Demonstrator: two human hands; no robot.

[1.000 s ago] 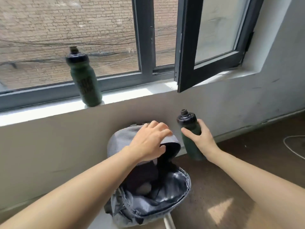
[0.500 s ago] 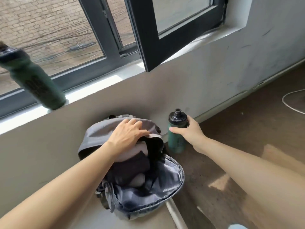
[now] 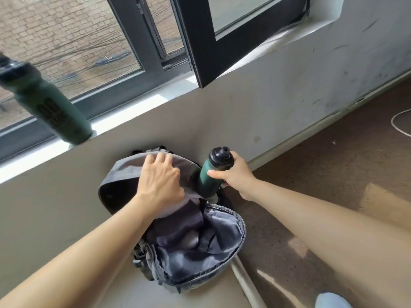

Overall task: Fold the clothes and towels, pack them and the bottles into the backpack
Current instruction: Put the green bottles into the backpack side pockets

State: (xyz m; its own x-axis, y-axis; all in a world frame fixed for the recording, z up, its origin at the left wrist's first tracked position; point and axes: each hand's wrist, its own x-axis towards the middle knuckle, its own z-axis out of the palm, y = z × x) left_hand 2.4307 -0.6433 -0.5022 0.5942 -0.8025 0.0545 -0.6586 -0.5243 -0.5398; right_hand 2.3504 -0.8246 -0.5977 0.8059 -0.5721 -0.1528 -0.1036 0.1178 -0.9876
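R hand [image 3: 236,179] grips green bottle [image 3: 207,177], L hand [image 3: 160,181] holds backpack [image 3: 224,243] open (brown floor [image 3: 322,174], scuffed grey wall [image 3: 266,107]).

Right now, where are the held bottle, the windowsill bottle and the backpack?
Held green bottle [image 3: 205,182]: head view, on its green body.
Windowsill green bottle [image 3: 51,107]: head view, on its printed mid-body.
Grey backpack [image 3: 126,170]: head view, on its top panel.
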